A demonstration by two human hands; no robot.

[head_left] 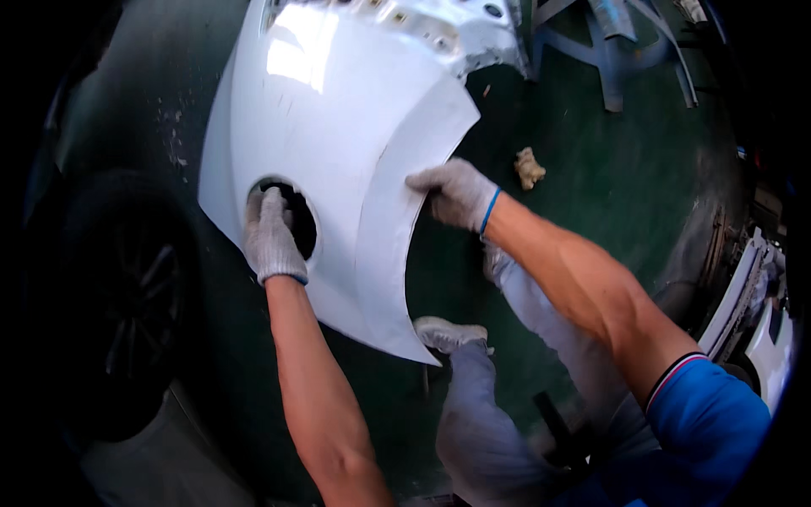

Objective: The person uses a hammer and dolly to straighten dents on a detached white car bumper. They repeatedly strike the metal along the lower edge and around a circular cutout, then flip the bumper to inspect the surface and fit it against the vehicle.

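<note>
A large white car quarter panel lies before me, with a curved wheel-arch edge on its right and a round dark opening near its left edge. My left hand, in a grey-white knit glove, is closed over the rim of the round opening, its fingers reaching into it. At the wheel-arch edge my right hand, gloved too with a blue cuff, grips the panel, thumb on top and fingers under the edge. The fingertips of the right hand are hidden below the panel.
A dark car wheel stands at the left. On the green floor lies a small tan lump. A metal frame or stand is at the far right, and white car parts lie at the right edge. My shoe is close to the panel's lower tip.
</note>
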